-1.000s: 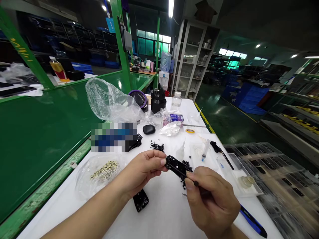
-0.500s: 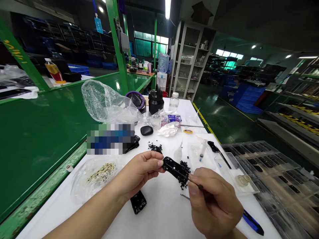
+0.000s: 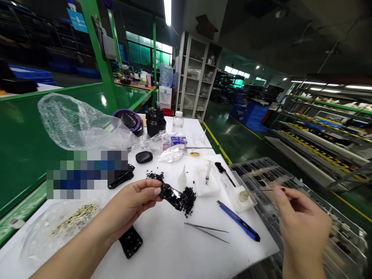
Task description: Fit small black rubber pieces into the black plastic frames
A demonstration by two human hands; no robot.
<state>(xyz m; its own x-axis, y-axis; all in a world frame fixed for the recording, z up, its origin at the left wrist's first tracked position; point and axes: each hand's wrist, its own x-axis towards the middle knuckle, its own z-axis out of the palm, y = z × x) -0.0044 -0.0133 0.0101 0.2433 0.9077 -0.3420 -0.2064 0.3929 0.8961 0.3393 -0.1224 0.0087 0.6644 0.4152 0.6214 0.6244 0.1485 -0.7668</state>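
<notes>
Black part [image 3: 174,197] in left hand [image 3: 134,204]

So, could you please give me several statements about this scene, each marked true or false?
1. The left hand holds a black part. True.
2. The knife is red. False: it is blue and black.
3. The right hand holds a thin tool. True.
4. The tweezers are in the left hand. False: they lie on the table.
5. The black bottle stands upright. True.
</notes>
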